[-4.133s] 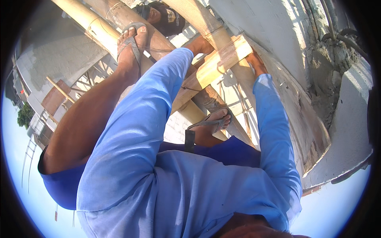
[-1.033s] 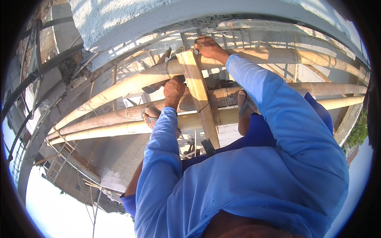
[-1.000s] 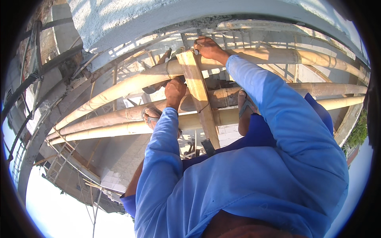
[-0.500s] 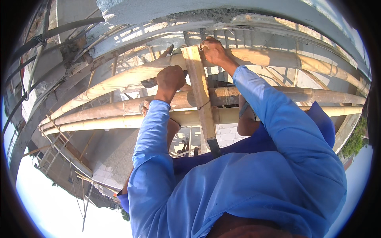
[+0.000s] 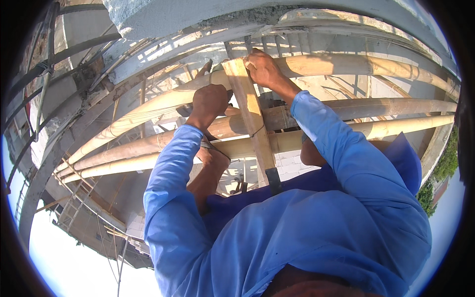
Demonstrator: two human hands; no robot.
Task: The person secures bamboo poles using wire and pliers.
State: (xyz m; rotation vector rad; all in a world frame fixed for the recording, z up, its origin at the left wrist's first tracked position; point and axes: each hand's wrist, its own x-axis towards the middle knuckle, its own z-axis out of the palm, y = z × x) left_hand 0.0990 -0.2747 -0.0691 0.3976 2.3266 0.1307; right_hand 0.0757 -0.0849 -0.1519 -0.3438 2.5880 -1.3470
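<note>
- Nearest me, the person's blue shirt (image 5: 297,232) fills the near side, with dark blue shorts (image 5: 321,179) just beyond it.
- A short dark strip (image 5: 273,180) shows against the near end of a wooden plank (image 5: 250,106).
- That plank runs from near to far across 3 bamboo poles: the near pole (image 5: 391,126), the middle pole (image 5: 396,106) and the far pole (image 5: 326,65).
- Thin dark wire (image 5: 258,131) crosses the plank around its middle.
- The left hand (image 5: 210,101), just left of the plank and by the far pole, is curled into a fist; I can't tell what, if anything, is inside it.
- The right hand (image 5: 263,68) has bent fingers against the right edge of the plank's far end; whether they grip it, I can't tell.
- Farthest off, a pale, rough ledge (image 5: 198,17) spans the scene.
</note>
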